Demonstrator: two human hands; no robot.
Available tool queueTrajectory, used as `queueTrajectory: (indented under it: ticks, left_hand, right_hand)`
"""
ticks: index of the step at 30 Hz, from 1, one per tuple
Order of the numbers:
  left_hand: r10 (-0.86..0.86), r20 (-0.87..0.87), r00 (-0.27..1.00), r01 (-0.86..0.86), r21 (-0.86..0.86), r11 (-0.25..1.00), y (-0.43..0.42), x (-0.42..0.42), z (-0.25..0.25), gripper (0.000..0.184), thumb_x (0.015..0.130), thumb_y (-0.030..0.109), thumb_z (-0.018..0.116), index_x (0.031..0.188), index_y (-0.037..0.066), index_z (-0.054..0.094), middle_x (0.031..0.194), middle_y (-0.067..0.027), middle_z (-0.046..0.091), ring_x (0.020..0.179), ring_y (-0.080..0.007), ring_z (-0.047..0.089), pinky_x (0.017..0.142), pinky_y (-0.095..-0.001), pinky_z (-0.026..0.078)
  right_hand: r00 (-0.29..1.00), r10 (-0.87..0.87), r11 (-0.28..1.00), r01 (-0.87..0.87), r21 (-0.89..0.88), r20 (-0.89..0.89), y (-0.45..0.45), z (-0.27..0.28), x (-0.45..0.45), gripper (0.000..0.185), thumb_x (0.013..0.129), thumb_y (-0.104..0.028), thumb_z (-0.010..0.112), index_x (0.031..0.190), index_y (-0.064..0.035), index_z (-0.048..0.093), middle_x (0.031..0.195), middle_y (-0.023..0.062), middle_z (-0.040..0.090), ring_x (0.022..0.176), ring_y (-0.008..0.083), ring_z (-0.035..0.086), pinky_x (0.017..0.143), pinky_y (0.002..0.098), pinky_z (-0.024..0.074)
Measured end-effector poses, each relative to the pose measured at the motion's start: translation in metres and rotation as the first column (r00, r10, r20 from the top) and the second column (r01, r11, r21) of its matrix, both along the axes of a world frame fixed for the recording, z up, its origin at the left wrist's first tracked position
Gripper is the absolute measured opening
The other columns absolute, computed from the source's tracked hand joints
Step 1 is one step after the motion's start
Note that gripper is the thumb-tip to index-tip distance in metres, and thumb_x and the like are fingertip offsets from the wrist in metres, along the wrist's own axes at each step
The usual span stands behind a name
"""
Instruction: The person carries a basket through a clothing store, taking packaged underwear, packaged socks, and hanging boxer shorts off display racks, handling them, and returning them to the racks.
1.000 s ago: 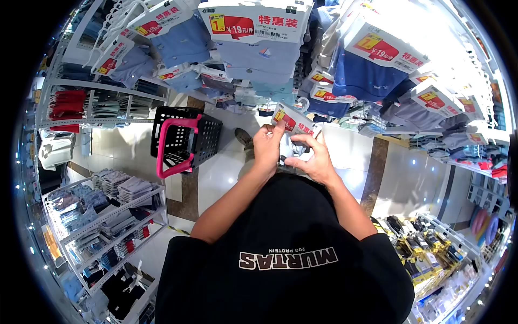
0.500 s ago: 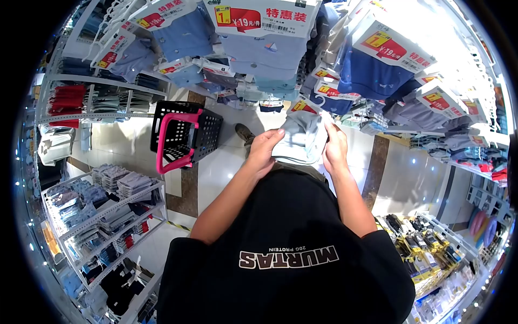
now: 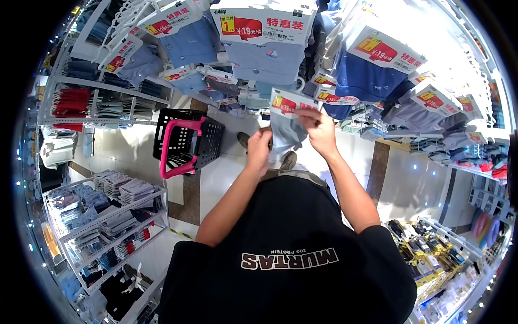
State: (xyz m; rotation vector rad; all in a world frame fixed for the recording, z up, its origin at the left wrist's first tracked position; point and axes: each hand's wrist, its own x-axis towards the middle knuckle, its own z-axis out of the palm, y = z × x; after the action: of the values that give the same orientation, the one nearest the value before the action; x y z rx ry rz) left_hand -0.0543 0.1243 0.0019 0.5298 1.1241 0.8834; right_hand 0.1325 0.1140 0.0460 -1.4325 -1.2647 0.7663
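Between my hands is a garment pack [image 3: 288, 135], a folded light grey-blue garment under a white header card with a red and yellow price label. My left hand [image 3: 259, 148] is closed at its left edge. My right hand [image 3: 320, 132] grips the pack's upper right, fingers lying across the header card. Just beyond, similar light blue packs [image 3: 267, 58] hang from the rack, one with a small sailboat print. Dark blue packs [image 3: 364, 75] hang to the right of these.
A black shopping basket [image 3: 208, 141] with a pink handle stands on the floor to the left. Shelves of folded clothes [image 3: 110, 216] are at lower left. A bin of packaged goods [image 3: 426, 254] is at lower right. My shoe [image 3: 288, 160] shows below the pack.
The garment pack has turned more upright, so its header card now faces me. My right hand has moved up and left onto the card; my left hand has shifted slightly.
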Motion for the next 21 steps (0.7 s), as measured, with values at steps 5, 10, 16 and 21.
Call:
queueTrajectory:
  ticks: [5, 10, 16, 21]
  left_hand:
    - [0.018, -0.109, 0.994, 0.002, 0.184, 0.983, 0.036, -0.002, 0.012, 0.022, 0.097, 0.023, 0.062, 0.106, 0.003, 0.064, 0.084, 0.0037, 0.061, 0.074, -0.0048, 0.051, 0.066, -0.0214, 0.038]
    - [0.054, -0.180, 0.982, -0.023, 0.175, 0.984, 0.052, -0.003, -0.010, 0.021, 0.093, 0.013, 0.067, 0.110, 0.001, 0.062, 0.094, -0.0020, 0.067, 0.082, -0.0075, 0.057, 0.072, -0.0232, 0.042]
    - [0.044, -0.233, 0.971, -0.011, 0.144, 0.990, 0.040, -0.009, -0.026, 0.020, 0.092, 0.013, 0.067, 0.109, 0.002, 0.062, 0.086, 0.0017, 0.066, 0.068, -0.0046, 0.054, 0.057, -0.0216, 0.037]
    - [0.028, -0.254, 0.967, 0.016, 0.167, 0.986, 0.041, -0.011, -0.036, 0.021, 0.093, 0.013, 0.067, 0.110, 0.002, 0.063, 0.087, 0.0016, 0.066, 0.068, -0.0036, 0.051, 0.058, -0.0208, 0.037]
  right_hand:
    - [0.998, 0.055, 0.994, -0.055, 0.096, 0.007, 0.047, -0.001, -0.006, 0.020, 0.089, -0.001, 0.061, 0.101, -0.0070, 0.076, 0.077, 0.0043, 0.063, 0.064, 0.0085, 0.048, 0.057, 0.0249, 0.0368]
    - [0.987, 0.145, 0.983, -0.152, 0.106, 0.069, 0.077, -0.035, -0.015, 0.018, 0.087, -0.004, 0.062, 0.096, -0.0077, 0.077, 0.094, 0.0113, 0.068, 0.087, 0.0188, 0.060, 0.079, 0.0309, 0.0484]
    - [0.994, 0.109, 0.989, -0.108, 0.099, 0.004, 0.062, -0.047, -0.020, 0.017, 0.084, 0.003, 0.063, 0.092, -0.0065, 0.075, 0.095, 0.0103, 0.063, 0.088, 0.0221, 0.062, 0.076, 0.0302, 0.0489]
    - [0.997, 0.079, 0.988, -0.082, 0.133, 0.026, 0.066, -0.048, -0.021, 0.013, 0.086, -0.001, 0.066, 0.094, -0.0066, 0.075, 0.091, 0.0043, 0.059, 0.080, 0.0132, 0.055, 0.069, 0.0257, 0.0434]
